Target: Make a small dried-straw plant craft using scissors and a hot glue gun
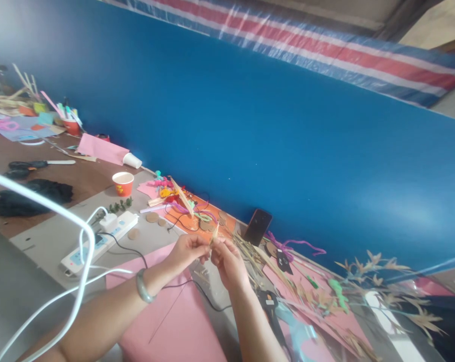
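Observation:
My left hand (191, 250), with a bangle (143, 286) on its wrist, meets my right hand (229, 261) above the table. Fingers of both hands are pinched together on a small pale straw-coloured piece (215, 231), which looks like a dried leaf. Its pointed tip sticks up between the fingertips, and its lower part is hidden by them. Below the hands lies pink paper (174, 322) with a thin dark stem or wire on it. Dried stalks (250, 256) lie just right of my right hand.
A white power strip (102, 241) and its cables lie left; one white cable (84, 251) loops close to the camera. A paper cup (123, 184), a phone (258, 227) against the blue partition (227, 120), a black glue gun (271, 311) and dried leafy sprigs (381, 271) surround the hands.

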`<action>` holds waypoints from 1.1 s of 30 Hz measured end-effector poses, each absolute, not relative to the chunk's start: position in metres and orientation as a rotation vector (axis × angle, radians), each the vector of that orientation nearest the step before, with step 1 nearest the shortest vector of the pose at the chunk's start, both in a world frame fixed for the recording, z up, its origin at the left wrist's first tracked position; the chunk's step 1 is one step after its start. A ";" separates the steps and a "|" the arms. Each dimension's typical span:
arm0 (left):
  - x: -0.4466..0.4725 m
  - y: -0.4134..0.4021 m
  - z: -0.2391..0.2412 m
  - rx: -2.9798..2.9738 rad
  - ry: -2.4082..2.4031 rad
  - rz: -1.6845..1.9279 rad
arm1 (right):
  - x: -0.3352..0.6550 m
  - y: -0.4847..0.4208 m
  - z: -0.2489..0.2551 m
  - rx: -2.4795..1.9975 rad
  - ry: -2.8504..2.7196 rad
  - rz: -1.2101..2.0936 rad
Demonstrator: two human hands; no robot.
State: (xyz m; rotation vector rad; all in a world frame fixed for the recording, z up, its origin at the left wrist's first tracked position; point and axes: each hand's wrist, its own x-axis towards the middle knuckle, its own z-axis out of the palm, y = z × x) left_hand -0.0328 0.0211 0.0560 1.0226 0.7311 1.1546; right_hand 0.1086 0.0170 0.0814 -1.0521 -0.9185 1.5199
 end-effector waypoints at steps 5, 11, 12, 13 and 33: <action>-0.035 0.019 0.058 1.008 0.676 1.138 | 0.108 0.017 0.082 -1.040 -0.940 1.497; -0.035 0.020 0.058 0.925 0.693 1.136 | 0.107 0.018 0.076 -1.017 -0.891 1.516; -0.034 0.020 0.059 0.928 0.690 1.133 | 0.106 0.018 0.074 -1.014 -0.890 1.521; -0.034 0.020 0.059 0.935 0.686 1.131 | 0.106 0.018 0.073 -1.012 -0.891 1.528; -0.033 0.019 0.058 0.986 0.771 1.177 | 0.103 0.017 0.068 -1.051 -0.924 1.495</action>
